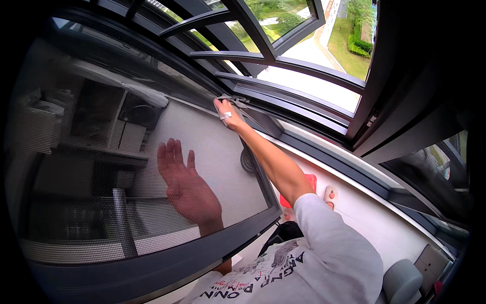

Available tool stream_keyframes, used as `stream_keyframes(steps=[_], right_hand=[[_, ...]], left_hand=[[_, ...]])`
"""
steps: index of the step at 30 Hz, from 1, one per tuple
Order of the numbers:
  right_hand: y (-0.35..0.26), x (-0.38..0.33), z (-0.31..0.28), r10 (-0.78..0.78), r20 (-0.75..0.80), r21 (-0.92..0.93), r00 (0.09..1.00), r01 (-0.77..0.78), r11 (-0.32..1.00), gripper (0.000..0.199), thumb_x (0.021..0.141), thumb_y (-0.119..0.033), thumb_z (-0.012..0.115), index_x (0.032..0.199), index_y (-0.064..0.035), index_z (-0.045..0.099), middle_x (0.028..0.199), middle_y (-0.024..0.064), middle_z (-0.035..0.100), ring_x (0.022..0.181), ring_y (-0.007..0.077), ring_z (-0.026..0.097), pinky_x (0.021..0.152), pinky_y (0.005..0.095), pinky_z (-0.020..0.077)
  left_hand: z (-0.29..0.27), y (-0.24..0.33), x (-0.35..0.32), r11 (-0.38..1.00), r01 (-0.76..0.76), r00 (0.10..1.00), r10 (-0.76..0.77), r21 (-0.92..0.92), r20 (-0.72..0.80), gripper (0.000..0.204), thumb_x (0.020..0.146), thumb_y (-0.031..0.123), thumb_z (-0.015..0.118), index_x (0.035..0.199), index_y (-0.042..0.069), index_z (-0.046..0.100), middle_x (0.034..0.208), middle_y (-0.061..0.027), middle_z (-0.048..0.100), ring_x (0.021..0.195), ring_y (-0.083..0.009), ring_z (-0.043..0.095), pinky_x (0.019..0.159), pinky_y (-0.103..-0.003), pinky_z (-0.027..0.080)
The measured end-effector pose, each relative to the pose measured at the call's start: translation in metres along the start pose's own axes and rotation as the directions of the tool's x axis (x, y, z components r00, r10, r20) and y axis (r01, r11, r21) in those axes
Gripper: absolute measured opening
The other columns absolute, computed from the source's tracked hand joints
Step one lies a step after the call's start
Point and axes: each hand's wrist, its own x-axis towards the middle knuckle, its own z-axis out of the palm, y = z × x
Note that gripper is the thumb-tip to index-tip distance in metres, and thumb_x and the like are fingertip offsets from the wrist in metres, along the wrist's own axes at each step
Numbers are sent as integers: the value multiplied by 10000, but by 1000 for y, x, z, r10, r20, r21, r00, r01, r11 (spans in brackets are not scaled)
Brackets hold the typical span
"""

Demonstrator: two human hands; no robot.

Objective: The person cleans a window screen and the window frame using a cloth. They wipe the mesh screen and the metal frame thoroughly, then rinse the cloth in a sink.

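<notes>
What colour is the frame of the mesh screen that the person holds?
Dark grey, nearly black. The head view shows the screen frame best, along its lower edge.

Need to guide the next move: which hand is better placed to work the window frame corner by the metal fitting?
Right hand: already at that corner. Left hand lies flat behind the mesh screen, lower down.

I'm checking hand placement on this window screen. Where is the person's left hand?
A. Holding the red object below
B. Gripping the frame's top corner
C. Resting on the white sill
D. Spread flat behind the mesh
D: the left hand shows dimmed through the mesh of the screen panel, fingers spread, while the right hand reaches to the panel's top corner.
</notes>
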Motion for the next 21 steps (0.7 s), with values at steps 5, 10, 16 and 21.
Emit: stream_keyframes(steps=[5, 10, 16, 21], right_hand=[[-193, -14, -4, -444, 0, 181, 896, 437, 881, 681, 1032, -483, 352, 1334, 121, 439, 1512, 373, 312, 1463, 470, 249, 1212, 512, 184], [-380, -58, -40, -917, -178, 177, 357, 928, 328, 801, 1000, -562, 357, 1502, 62, 342, 1576, 321, 266, 1483, 457, 228, 1227, 521, 141], [-393, -60, 19, -925, -77, 197, 373, 915, 353, 646, 1001, -461, 408, 1464, -10, 426, 1594, 230, 299, 1442, 444, 300, 1197, 544, 194], [-370, -15, 57, -969, -26, 70, 246, 967, 244, 429, 917, -291, 605, 1321, -149, 583, 1565, 118, 402, 1373, 413, 432, 1117, 512, 365]], left_hand=[[-63, 31, -39, 999, -11, 1000, 10, -40, -17, 779, 943, 486, 436, 1580, 95, 215, 1579, -209, 294, 1474, -377, 260, 1177, -614, 169], [-41, 113, -46, 686, -639, 702, 705, 347, -103, 814, 944, 537, 505, 1595, 160, 193, 1635, -178, 209, 1522, -390, 154, 1199, -628, 133], [-12, 187, -35, -513, -409, 334, 686, 755, 647, 766, 925, 442, 564, 1578, 194, 248, 1609, -210, 241, 1510, -419, 178, 1187, -644, 169], [-25, 184, 34, -707, -8, 729, 480, 707, 489, 702, 825, 227, 764, 1465, 260, 477, 1597, -188, 268, 1492, -434, 230, 1188, -640, 208]])
